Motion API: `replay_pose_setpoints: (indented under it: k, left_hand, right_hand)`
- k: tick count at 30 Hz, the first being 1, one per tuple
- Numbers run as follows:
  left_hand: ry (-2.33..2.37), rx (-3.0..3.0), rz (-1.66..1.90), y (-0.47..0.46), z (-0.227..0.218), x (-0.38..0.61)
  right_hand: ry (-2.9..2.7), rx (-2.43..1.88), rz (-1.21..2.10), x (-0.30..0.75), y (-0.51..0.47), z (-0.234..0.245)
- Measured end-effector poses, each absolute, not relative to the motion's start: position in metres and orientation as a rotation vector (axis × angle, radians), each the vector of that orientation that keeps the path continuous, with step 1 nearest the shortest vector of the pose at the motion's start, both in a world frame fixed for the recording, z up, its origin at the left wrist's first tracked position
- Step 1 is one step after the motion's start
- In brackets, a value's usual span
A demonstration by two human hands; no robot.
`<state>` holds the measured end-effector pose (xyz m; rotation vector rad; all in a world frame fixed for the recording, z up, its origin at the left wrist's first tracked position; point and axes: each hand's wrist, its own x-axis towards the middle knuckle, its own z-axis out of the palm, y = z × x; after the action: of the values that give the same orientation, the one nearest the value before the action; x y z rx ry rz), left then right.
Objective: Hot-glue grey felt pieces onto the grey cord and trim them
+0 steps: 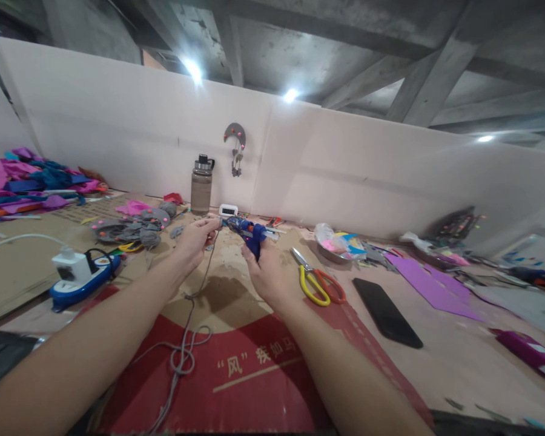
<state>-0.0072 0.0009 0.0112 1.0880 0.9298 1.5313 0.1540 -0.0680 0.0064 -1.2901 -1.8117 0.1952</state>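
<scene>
My right hand (264, 261) grips a blue glue gun (249, 232), its nozzle pointing left toward my other hand. Between the pinched fingers of my left hand (198, 237) is a small grey piece (220, 223), mostly covered by the fingertips. A grey cord (205, 272) hangs from those fingers and lies in loose loops on the red and brown cardboard (254, 387). The nozzle is close to the grey piece; whether they touch I cannot tell.
Scissors (313, 280) and a black phone (386, 312) lie right of my right forearm. A water bottle (201, 186) stands by the white partition (336, 163). Left are a blue power strip (84, 284), grey decorated pieces (131, 227) and coloured scraps (31, 181). A bowl (336, 254) sits back right.
</scene>
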Motion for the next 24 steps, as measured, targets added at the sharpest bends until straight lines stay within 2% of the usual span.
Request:
replay_pose_setpoints:
  k: [24]
  left_hand:
    - [0.931,1.117,1.524,0.0018,0.0110,-0.0083]
  right_hand:
    - [-1.794,-1.262,0.182,0.1538,-0.0630,-0.0005]
